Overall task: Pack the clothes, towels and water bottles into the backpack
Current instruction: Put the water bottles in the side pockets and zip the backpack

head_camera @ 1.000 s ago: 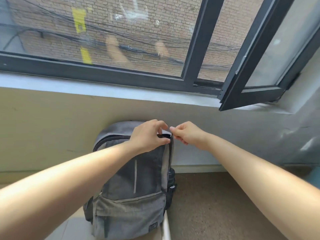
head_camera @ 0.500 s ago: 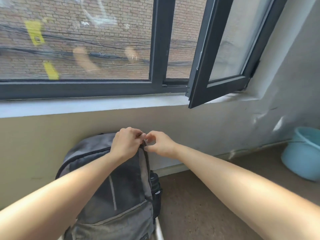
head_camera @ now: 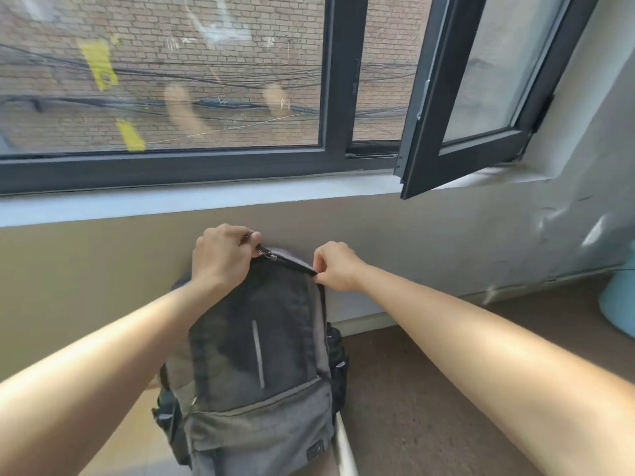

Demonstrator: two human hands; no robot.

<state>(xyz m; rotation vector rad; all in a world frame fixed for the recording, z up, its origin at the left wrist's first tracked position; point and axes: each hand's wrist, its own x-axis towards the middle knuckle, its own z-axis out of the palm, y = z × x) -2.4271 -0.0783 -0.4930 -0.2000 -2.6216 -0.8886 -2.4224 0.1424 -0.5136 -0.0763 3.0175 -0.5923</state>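
Note:
A grey backpack [head_camera: 261, 365] stands upright against the wall below the window. My left hand [head_camera: 221, 257] pinches the metal zipper pull [head_camera: 266, 251] at the top of the pack. My right hand [head_camera: 335, 266] pinches the pack's top edge on the right, beside the zip track. A dark water bottle [head_camera: 336, 359] sits in the right side pocket, and another dark bottle [head_camera: 165, 412] shows in the left side pocket. No clothes or towels are in sight.
The pack rests on a pale surface with a white edge [head_camera: 345, 448]. Brown floor [head_camera: 429, 407] lies to the right, with a light blue bucket [head_camera: 618, 300] at the far right. An open window sash [head_camera: 470, 97] juts inward above.
My hands, close together before at the pack's top right corner, have drawn apart. The left hand has moved left along the top with the zipper pull; the right stays at the corner.

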